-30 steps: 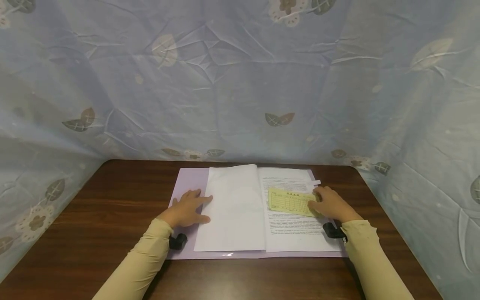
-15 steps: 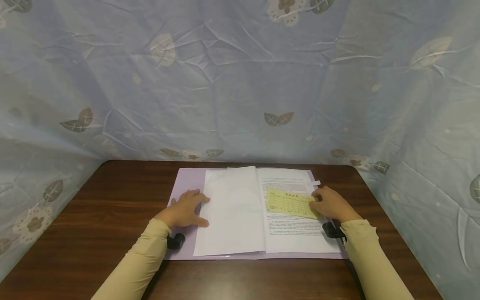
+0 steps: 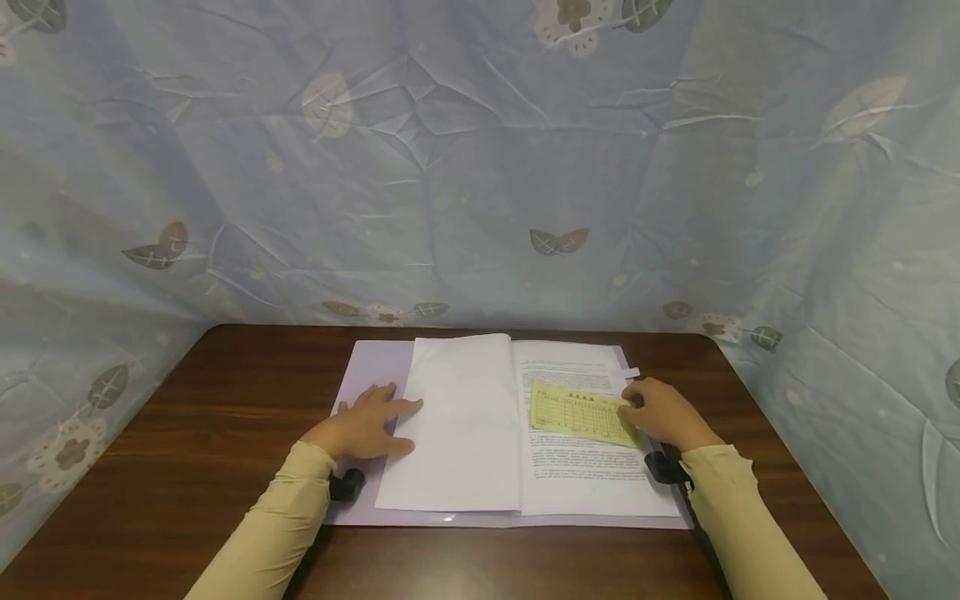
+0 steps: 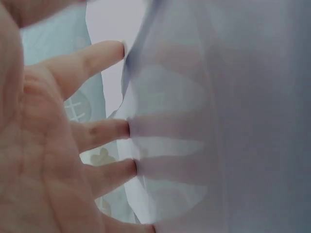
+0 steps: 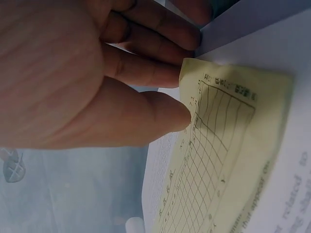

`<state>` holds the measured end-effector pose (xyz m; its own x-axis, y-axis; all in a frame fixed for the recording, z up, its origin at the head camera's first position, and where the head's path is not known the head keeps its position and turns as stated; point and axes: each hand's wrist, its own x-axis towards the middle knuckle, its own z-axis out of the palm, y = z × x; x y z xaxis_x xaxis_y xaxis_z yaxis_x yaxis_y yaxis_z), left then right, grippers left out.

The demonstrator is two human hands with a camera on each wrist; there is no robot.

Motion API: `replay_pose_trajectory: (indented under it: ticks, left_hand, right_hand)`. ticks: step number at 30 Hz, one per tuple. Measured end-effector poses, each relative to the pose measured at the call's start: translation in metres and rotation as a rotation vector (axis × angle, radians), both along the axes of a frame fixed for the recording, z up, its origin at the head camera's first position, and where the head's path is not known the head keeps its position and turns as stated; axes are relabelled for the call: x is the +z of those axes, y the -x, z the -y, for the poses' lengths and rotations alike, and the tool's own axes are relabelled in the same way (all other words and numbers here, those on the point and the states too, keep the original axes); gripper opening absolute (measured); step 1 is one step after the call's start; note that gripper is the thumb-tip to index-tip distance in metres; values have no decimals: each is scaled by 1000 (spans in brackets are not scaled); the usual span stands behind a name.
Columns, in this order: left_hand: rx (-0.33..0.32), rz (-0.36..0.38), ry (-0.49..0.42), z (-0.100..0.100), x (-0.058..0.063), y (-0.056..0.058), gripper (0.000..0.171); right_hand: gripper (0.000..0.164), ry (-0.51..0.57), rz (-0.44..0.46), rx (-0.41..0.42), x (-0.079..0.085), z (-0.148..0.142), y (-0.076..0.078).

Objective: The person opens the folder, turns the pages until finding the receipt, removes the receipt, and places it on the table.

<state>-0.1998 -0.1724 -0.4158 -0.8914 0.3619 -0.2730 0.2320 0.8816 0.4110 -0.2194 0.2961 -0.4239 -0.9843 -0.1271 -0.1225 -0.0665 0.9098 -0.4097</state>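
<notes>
A light purple folder (image 3: 371,367) lies spread on the table, holding paper. Its left side carries a blank white sheet (image 3: 457,425); on the right is a printed page (image 3: 592,483). My left hand (image 3: 367,423) rests with spread fingers at the left edge of the blank sheet. In the left wrist view, straight fingertips (image 4: 127,128) touch a glossy, pale surface. A yellow printed form slip (image 3: 577,412) lies slightly tilted across the printed page. My right hand (image 3: 663,412) holds the slip's right end, the thumb (image 5: 170,112) on its face and fingers at its edge.
A white tab (image 3: 628,372) sticks out at the folder's upper right. The dark wooden table (image 3: 202,433) extends around the folder. Pale blue patterned cloth (image 3: 450,167) stands behind the table and along both sides. Each wrist wears a black camera (image 3: 347,485).
The blank sheet's lower edge lifted slightly, then settled, shifting a little left. The left hand has drifted slightly left. The yellow slip's left end has moved slightly left; the right hand stays by its right end.
</notes>
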Motion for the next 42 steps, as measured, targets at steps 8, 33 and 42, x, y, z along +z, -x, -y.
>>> replay_pose_trajectory:
  ticks: [8, 33, 42]
  left_hand:
    - [46, -34, -24, -1, -2, 2, 80]
    - [67, -30, 24, -3, -4, -1, 96]
    - [74, -32, 13, -2, -5, -1, 96]
  right_hand:
    - [42, 20, -3, 20, -1, 4, 0]
    - [27, 62, -13, -11, -3, 12, -2]
    - [7, 64, -6, -31, -2, 11, -1]
